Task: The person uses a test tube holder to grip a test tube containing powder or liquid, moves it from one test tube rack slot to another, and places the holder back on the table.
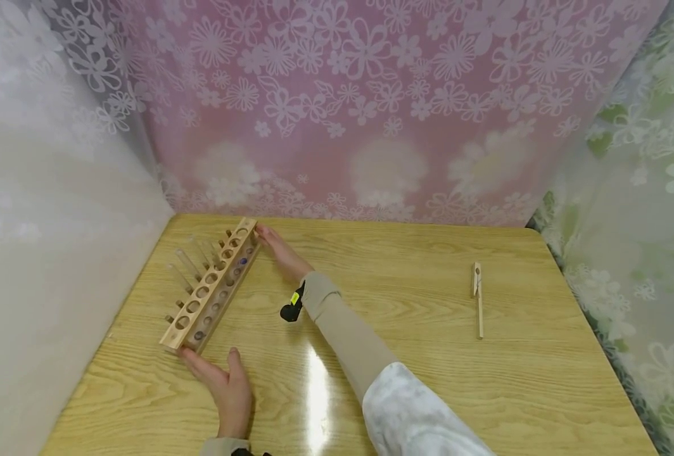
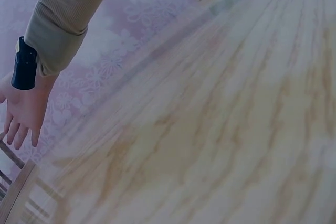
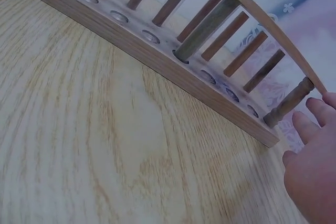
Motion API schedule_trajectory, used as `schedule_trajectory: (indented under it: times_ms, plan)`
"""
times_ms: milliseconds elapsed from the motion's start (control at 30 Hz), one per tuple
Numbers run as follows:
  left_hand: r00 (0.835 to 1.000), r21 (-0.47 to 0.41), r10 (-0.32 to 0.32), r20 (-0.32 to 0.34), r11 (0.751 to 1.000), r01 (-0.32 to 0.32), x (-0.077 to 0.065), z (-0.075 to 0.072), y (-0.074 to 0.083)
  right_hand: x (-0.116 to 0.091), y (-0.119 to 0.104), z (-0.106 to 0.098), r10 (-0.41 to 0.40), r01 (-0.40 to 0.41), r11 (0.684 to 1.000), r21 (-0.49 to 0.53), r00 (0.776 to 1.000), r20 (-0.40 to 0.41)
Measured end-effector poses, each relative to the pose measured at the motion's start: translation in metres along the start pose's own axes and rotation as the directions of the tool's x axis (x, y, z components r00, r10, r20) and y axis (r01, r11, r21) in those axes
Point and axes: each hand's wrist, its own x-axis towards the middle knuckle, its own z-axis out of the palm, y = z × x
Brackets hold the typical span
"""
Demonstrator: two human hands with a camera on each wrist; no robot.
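Observation:
A wooden test tube rack (image 1: 203, 291) stands at a slant on the left of the table, with a row of round holes and a row of pegs. Several clear test tubes (image 1: 187, 261) sit over pegs on its left side. In the right wrist view, one tube (image 3: 210, 27) stands in a hole. My left hand (image 1: 228, 389) touches the rack's near end, fingers extended and thumb held apart. At the far end, the fingers of my right hand (image 1: 284, 253) rest against the rack. The left wrist view shows the right hand (image 2: 26, 108) with straight fingers, beside the rack (image 2: 18, 192).
A wooden test tube clamp (image 1: 477, 301) lies on the right part of the wood-grain table (image 1: 405, 285). Flowered curtains (image 1: 337, 126) enclose the back and sides. A black wrist camera (image 1: 292, 307) sits on the right wrist.

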Motion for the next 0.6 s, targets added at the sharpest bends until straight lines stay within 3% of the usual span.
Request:
schedule_trajectory:
  times_ms: [600]
  plan:
    - [1.000,-0.016,-0.001,-0.002,1.000,0.001,0.003,-0.001,0.000,0.009,-0.018,-0.008,0.041,-0.040,0.999,0.037,0.999,-0.021]
